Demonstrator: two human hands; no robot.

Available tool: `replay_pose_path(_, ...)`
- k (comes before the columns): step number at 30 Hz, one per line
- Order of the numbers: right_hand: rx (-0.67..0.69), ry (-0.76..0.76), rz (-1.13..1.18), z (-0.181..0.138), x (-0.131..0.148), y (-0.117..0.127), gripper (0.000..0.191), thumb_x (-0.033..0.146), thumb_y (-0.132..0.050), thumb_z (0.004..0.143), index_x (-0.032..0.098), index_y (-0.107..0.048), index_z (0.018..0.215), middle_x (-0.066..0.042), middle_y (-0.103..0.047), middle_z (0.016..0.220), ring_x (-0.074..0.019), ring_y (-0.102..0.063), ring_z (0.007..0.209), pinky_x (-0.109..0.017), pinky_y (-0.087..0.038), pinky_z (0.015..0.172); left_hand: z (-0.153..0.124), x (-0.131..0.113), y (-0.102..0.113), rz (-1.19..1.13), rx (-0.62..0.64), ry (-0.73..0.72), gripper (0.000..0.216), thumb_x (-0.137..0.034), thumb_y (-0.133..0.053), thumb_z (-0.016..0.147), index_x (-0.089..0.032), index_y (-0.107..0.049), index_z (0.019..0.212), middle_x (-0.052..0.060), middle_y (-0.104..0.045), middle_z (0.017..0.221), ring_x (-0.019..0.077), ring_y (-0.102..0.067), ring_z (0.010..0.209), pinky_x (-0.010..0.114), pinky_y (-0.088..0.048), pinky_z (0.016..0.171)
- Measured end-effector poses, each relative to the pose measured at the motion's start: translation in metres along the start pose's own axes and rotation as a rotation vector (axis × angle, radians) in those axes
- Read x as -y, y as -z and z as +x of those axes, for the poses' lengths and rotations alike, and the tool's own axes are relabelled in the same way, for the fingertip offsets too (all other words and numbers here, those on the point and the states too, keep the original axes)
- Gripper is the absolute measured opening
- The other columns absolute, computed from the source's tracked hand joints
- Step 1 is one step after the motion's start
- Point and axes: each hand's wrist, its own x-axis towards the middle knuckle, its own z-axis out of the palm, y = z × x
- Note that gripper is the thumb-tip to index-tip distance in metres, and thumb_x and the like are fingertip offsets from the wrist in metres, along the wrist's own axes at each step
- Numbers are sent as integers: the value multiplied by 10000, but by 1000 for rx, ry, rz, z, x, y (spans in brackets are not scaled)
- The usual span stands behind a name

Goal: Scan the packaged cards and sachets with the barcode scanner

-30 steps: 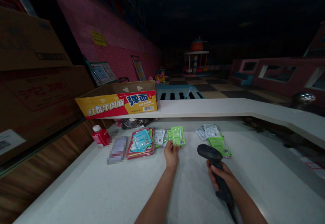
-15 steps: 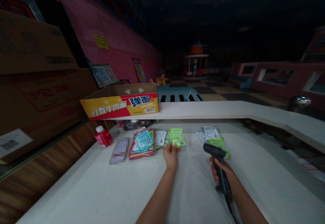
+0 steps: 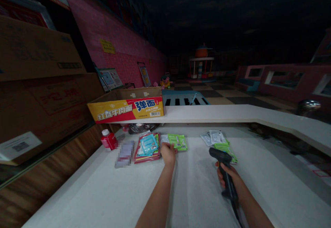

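My left hand (image 3: 168, 154) has its fingers closed at the lower edge of a flat green packet (image 3: 174, 139), which overlaps another green packet (image 3: 184, 144) to its right. Behind the fingers a silver-white packet (image 3: 164, 138) is partly covered. In my right hand (image 3: 231, 175) is a black handheld barcode scanner (image 3: 225, 170), its head tilted up to the left and its cable running down. Just beyond the scanner lie grey-white packets (image 3: 217, 137) and green packets (image 3: 222, 147). Left of my left hand, blue packets (image 3: 149, 144) rest on a red-edged stack (image 3: 147, 158).
A blurred pale item (image 3: 125, 153) and a red bottle with a white cap (image 3: 109, 140) stand left on the white counter (image 3: 103, 190). A raised ledge (image 3: 212, 113) runs behind, bearing an open yellow-red carton (image 3: 126, 110). Brown boxes (image 3: 49, 100) are stacked at far left.
My left hand has shifted left with the green packet, uncovering more of the one beneath. The right hand still holds the scanner. The whole view has shifted slightly.
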Motion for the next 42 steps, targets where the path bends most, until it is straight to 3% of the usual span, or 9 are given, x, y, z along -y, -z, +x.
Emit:
replay_pose_path(3, 17, 5, -6, 2, -1, 2, 452, 539, -788, 682, 191, -602, 901, 60, -554, 483, -101, -492, 320, -186, -328, 296, -7, -6, 6, 245, 9, -101, 66, -198, -549, 872, -152, -538, 920, 23, -643, 683, 167, -655, 533, 254, -483, 535)
replay_pose_path(8, 34, -4, 2, 4, -2, 4, 469, 548, -803, 661, 197, -603, 898, 66, -552, 474, -100, -488, 312, -191, -348, 298, -18, -17, 11, 608, -32, -289, 109, -205, -527, 902, -127, -596, 933, 130, -659, 966, 221, -675, 901, 285, -491, 738)
replay_pose_path(14, 39, -1, -15, 4, -2, 4, 439, 536, -780, 688, 202, -597, 906, 61, -555, 483, -102, -497, 323, -189, -351, 294, -37, -26, 15, 875, -9, -316, 264, -305, -453, 950, -147, -617, 1083, 147, -549, 1170, 197, -663, 769, 297, -492, 634)
replay_pose_path(18, 26, 2, -19, 4, -3, 4, 426, 526, -773, 700, 201, -593, 909, 62, -555, 486, -102, -500, 324, -189, -355, 298, -40, -22, 13, 973, -36, -512, 269, -244, -522, 910, -168, -623, 1147, 159, -531, 1243, 263, -617, 1028, 394, -505, 872)
replay_pose_path(24, 28, 13, -17, 1, 0, 0, 451, 544, -782, 692, 197, -601, 915, 56, -568, 483, -118, -506, 320, -206, -365, 303, -26, -3, -7, 994, 355, -863, 488, -238, -586, 874, -260, -529, 1357, 106, -405, 1517, 298, -297, 1438, 518, -246, 1174)
replay_pose_path(29, 14, 19, -13, -1, 2, -3, 456, 548, -786, 688, 186, -610, 902, 58, -562, 492, -104, -493, 323, -197, -366, 301, -13, 0, -20, 1061, 444, -808, 445, -221, -449, 939, -328, -534, 1363, 65, -418, 1528, 299, -265, 1462, 620, -135, 1174)
replay_pose_path(36, 27, 18, -9, 4, -3, 2, 463, 567, -771, 698, 199, -600, 919, 63, -565, 489, -109, -497, 318, -201, -376, 304, -6, -3, -31, 1066, 366, -717, 481, -261, -541, 911, -284, -511, 1391, 99, -404, 1531, 287, -290, 1454, 572, -174, 1182)
replay_pose_path(42, 23, 15, -15, 5, -4, 3, 460, 560, -766, 707, 190, -602, 925, 57, -567, 491, -115, -508, 323, -197, -361, 300, -7, 2, -31, 1053, 331, -741, 475, -253, -504, 931, -278, -496, 1405, 87, -388, 1541, 271, -276, 1461, 557, -164, 1192)
